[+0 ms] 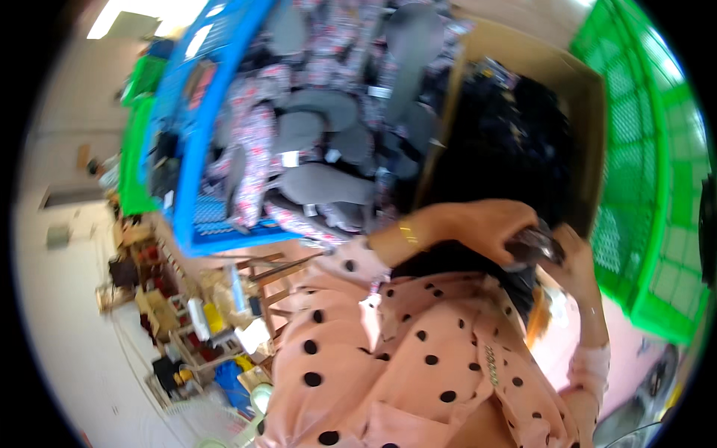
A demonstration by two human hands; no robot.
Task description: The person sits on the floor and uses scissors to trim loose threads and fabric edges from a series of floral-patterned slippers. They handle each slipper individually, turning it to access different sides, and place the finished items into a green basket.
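One small dark item (532, 245), blurred, kind not readable; held at chest height, just below the open cardboard box (590, 112) and in front of the pink dotted blouse (418, 358).
Left hand (485, 224): fingers curled over the item's top, closed on it. One gold bangle (408, 234) on that wrist.
Right hand (575, 265): under and beside the item, touching it; fingers partly hidden, spread cannot be told.
One cardboard box, tilted in view, filled with dark cloth (515, 142); piece count not readable.
Three crates counted: one blue (196, 142) left of the box, holding a heap of floral cloth with grey oval pads (321, 183), at least six pads visible; one green (657, 179) right of the box, touching it or just beside; one smaller green (138, 127) beyond the blue, far left.
Lower left, on the floor: clutter of wooden frames (172, 313), bottles, small goods; uncountable through blur.
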